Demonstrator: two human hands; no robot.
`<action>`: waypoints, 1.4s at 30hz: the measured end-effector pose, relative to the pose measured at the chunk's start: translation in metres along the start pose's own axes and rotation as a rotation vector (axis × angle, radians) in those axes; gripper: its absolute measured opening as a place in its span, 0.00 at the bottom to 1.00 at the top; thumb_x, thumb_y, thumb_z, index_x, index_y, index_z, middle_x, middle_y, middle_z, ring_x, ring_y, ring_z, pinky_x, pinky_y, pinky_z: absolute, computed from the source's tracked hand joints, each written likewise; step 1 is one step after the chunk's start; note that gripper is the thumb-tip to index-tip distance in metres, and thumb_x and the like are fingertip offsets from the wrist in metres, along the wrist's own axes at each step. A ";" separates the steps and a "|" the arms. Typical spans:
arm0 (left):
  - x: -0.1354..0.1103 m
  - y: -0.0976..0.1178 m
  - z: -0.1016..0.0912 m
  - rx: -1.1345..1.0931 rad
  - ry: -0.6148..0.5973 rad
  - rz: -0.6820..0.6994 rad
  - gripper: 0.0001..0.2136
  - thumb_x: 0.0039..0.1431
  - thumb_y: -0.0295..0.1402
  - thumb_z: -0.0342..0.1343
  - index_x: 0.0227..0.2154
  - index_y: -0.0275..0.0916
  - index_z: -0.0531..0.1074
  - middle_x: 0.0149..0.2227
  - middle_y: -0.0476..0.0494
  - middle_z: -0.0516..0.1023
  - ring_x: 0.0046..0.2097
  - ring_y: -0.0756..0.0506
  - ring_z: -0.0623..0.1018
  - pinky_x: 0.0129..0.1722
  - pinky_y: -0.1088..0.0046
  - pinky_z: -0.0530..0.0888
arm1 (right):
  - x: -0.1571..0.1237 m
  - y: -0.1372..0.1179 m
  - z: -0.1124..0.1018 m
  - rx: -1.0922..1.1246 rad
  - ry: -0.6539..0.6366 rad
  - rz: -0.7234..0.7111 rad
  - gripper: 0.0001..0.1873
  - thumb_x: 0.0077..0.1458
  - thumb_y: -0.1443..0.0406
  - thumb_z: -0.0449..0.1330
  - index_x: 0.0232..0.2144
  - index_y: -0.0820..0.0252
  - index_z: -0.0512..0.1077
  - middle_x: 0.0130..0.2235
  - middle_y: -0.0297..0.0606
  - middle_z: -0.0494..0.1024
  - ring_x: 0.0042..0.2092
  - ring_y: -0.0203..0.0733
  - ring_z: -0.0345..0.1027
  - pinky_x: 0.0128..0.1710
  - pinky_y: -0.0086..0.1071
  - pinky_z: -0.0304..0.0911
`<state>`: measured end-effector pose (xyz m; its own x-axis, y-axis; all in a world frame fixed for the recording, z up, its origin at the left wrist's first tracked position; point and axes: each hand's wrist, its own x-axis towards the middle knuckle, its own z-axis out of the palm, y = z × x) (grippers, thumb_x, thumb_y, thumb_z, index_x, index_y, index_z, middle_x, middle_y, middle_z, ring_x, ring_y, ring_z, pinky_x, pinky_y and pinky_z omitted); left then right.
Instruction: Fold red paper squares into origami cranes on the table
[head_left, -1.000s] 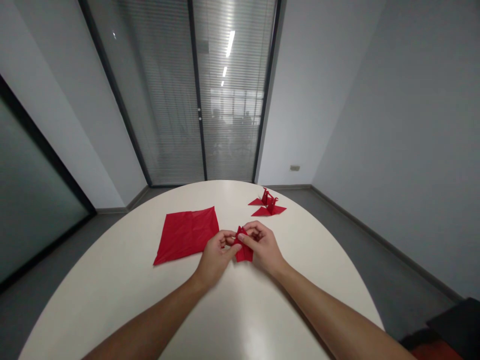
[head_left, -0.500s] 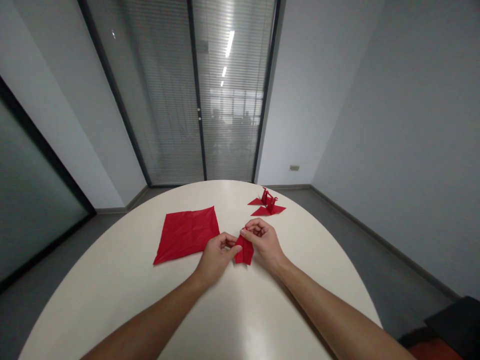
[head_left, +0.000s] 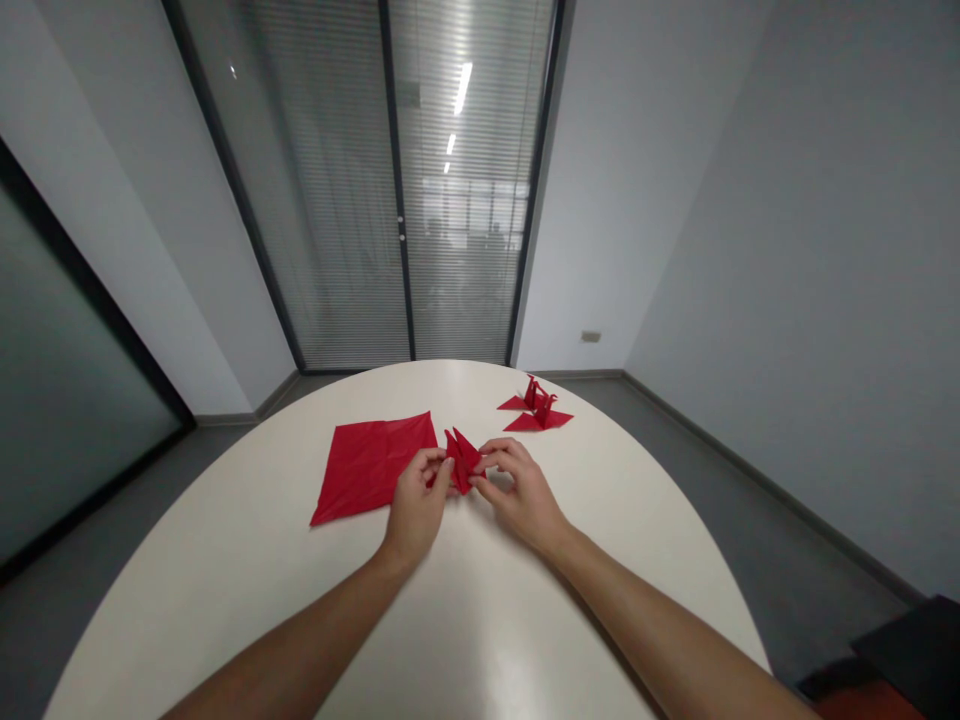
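Between my two hands, above the middle of the table, is a folded piece of red origami paper (head_left: pixel 463 460) with pointed tips facing away from me. My left hand (head_left: pixel 421 495) pinches its left side between thumb and fingers. At its right side, my right hand (head_left: pixel 517 490) grips the edge with thumb and fingertips. The fingers cover parts of both edges. A flat sheet of red paper (head_left: pixel 367 465) with crease lines lies to the left, partly behind my left hand. Two finished-looking red paper cranes (head_left: pixel 538 410) stand together beyond my right hand.
All this is on a round white table (head_left: pixel 450 620). Behind it are glass panels with blinds (head_left: pixel 337 250) and grey walls. A dark object with an orange-red part (head_left: pixel 911 650) is at the lower right, beside the table.
The folded paper has turned and opened out, so its pointed tips now stand away from me. Both hands have shifted slightly left and hold it by its sides.
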<state>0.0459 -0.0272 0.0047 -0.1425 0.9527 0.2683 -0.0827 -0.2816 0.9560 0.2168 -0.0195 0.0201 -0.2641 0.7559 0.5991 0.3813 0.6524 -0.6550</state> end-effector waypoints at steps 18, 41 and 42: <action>-0.001 0.001 -0.001 0.034 0.049 0.098 0.10 0.60 0.37 0.58 0.41 0.40 0.66 0.38 0.45 0.77 0.38 0.47 0.80 0.37 0.73 0.77 | -0.006 0.011 0.003 0.326 -0.106 0.176 0.20 0.55 0.67 0.64 0.49 0.53 0.66 0.46 0.37 0.75 0.37 0.37 0.71 0.39 0.33 0.68; -0.004 0.012 -0.009 0.348 -0.303 0.479 0.10 0.61 0.28 0.57 0.43 0.44 0.80 0.46 0.41 0.82 0.49 0.41 0.78 0.53 0.60 0.73 | -0.002 0.004 -0.014 0.292 -0.133 0.031 0.09 0.58 0.69 0.61 0.42 0.54 0.73 0.50 0.42 0.73 0.46 0.41 0.72 0.43 0.35 0.70; -0.005 0.012 -0.009 0.334 -0.288 0.462 0.10 0.62 0.28 0.57 0.42 0.44 0.80 0.45 0.41 0.82 0.49 0.41 0.78 0.53 0.61 0.73 | -0.002 0.004 -0.014 0.268 -0.140 0.032 0.13 0.57 0.69 0.61 0.45 0.54 0.72 0.49 0.41 0.73 0.46 0.41 0.72 0.42 0.35 0.70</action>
<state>0.0366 -0.0361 0.0138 0.1852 0.7473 0.6381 0.2425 -0.6640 0.7073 0.2308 -0.0193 0.0229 -0.3821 0.7647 0.5189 0.1488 0.6050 -0.7822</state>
